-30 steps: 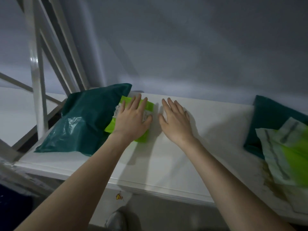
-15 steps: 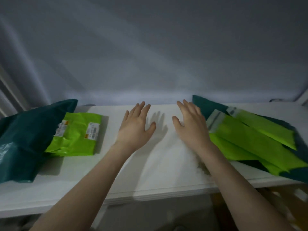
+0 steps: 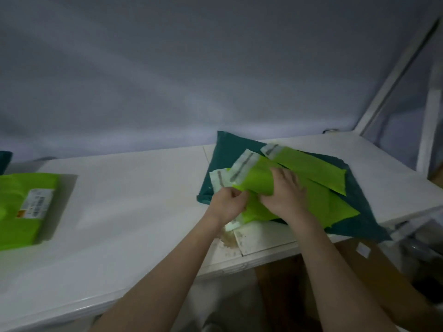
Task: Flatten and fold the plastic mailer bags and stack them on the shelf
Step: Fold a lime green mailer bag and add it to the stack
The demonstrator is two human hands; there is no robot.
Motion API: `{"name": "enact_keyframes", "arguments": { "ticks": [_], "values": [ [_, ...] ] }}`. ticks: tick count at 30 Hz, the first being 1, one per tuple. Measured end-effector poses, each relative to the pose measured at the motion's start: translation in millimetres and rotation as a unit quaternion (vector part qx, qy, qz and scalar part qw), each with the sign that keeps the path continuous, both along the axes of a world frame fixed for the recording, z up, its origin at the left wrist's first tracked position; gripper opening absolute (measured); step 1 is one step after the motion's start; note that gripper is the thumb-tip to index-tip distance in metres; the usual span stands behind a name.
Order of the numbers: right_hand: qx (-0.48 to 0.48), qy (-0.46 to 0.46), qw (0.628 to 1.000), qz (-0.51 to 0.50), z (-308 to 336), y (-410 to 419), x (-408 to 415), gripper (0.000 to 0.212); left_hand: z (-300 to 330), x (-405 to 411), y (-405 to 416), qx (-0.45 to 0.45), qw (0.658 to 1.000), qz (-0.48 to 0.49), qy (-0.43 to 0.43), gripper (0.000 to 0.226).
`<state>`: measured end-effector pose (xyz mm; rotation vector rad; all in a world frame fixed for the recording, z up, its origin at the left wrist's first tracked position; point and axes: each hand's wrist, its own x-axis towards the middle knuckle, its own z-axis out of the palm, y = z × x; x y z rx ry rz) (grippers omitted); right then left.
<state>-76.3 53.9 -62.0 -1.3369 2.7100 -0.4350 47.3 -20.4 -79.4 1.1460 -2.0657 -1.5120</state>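
Hands: our left hand (image 3: 227, 203) pinches a lime mailer (image 3: 260, 180), right hand (image 3: 285, 194) lies flat and open on it; slick neighbours (image 3: 309, 167) may slide off the shelf (image 3: 134, 188).

Dim, bluish light; the white laminate shelf (image 3: 134, 202) shows soft shadows, slight motion blur throughout, and wide-angle bending at the frame edges.

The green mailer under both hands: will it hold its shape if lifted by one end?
Probably not. The green mailer looks thin and creased, so it would likely droop. Its glossy plastic may slide over the mailers beneath. The left hand pinching its edge suggests it's light.
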Motion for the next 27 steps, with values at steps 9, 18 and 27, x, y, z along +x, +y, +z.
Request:
{"name": "enact_keyframes", "arguments": {
  "ticks": [9,18,27],
  "values": [
    [-0.008,-0.018,0.999,-0.03,-4.3,-1.2,-5.3,0.043,-12.0,-54.8,11.0,0.164,0.977,0.094,0.097,0.037],
    [-0.113,-0.042,0.992,-0.025,9.0,-6.4,2.4,0.031,10.5,-60.7,5.5,0.07,0.979,0.114,0.152,0.014],
    [-0.23,-0.04,0.972,-0.031,21.1,-16.0,18.2,0.04,47.6,-30.6,-11.5,0.054,0.946,0.194,0.253,0.015]
  ]
}}
